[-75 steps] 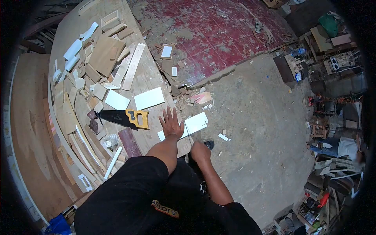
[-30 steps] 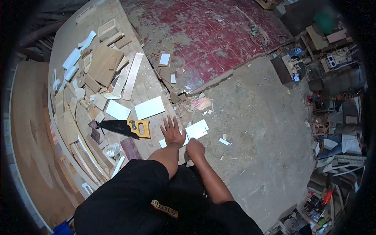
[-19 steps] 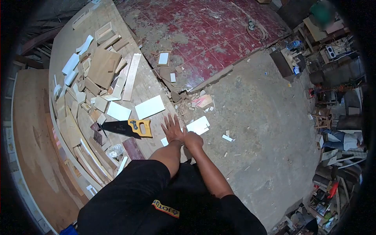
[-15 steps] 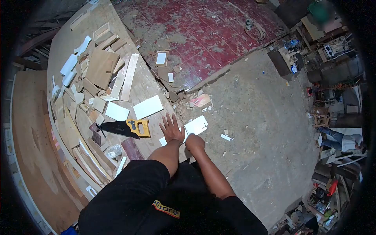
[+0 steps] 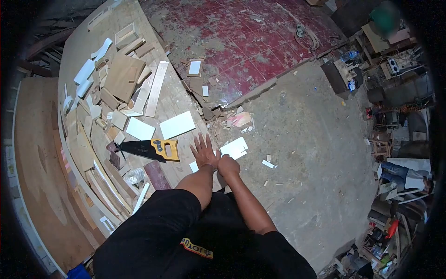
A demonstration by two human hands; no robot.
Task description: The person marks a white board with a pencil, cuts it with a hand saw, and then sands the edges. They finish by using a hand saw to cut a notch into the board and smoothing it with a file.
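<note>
My left hand (image 5: 204, 152) lies flat with spread fingers on a white board (image 5: 234, 148) at the edge of the wooden table. Beside it my right hand (image 5: 228, 166) is closed in a fist; whatever it holds is hidden under the fingers. The board's far end juts past the table edge and has a slot in it. A handsaw (image 5: 166, 150) with a yellow handle rests left of my left hand. Just beyond the fingertips are two more white boards (image 5: 177, 124) (image 5: 140, 129).
Wood offcuts (image 5: 121, 76) are piled on the table (image 5: 174, 100). A plastic cup (image 5: 134, 176) and a dark red board (image 5: 157, 175) lie near my left forearm. Scraps litter the concrete floor (image 5: 306, 139). At the far right a person (image 5: 409, 178) is beside cluttered shelves.
My right fist has shifted slightly left, closer to my left hand. The left hand stays flat on the board. The whole view has moved a little.
</note>
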